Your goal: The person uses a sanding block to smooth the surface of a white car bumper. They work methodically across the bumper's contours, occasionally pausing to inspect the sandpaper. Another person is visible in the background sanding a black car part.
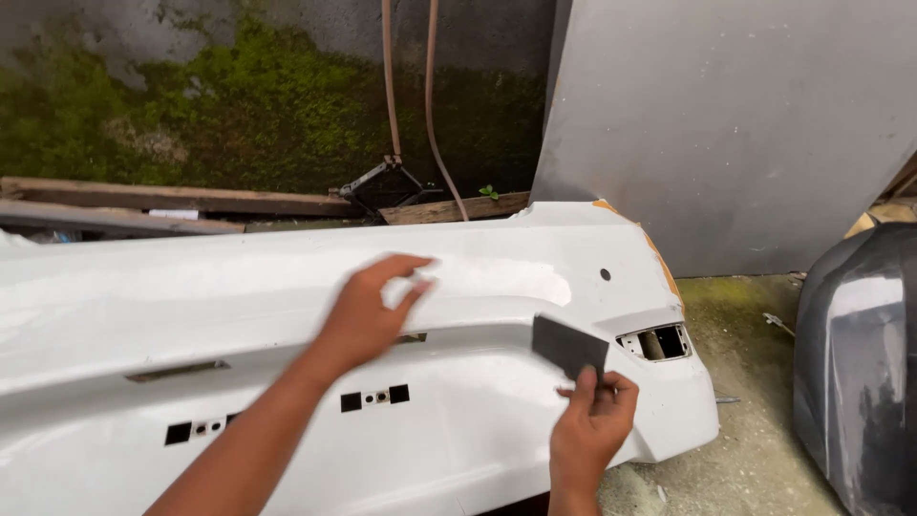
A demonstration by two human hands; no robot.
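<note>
— Seen from above: white car bumper (287, 315) lying across the yard floor, filling most of the view. Left hand (368, 311) spread flat on its upper face, fingers extended and slightly blurred, nothing in its grasp.

— And the right hand (592, 425)?

— Lower on the bumper's right end, pinching a dark rectangular sanding block (570, 346) between thumb and fingers. Block held tilted, one edge against or just off the white surface; cannot tell which.

— Openings in the bumper?

— Small round hole (605, 274) above and right of the block. Open lamp recess (657, 342) just right of the block. Square cut-outs (374, 397) below the left hand, a second set (202, 429) further left beside the forearm, and a narrow slot (177, 371) above those.

— Around the bumper?

— Behind it, a moss-covered wall (239, 105) with two thin hoses (411, 96) hanging down, wooden planks (162, 199) at the wall's foot, a black metal bracket (377, 183) near the hose ends. Large grey panel (735, 124) leaning upright behind the bumper's right end. Dark glossy body part (860, 373) well right of the bumper, bare concrete floor (755, 449) between the two.

— Anything blocking the view?

— Left forearm crossing the bumper's lower face, covering part of it.
</note>
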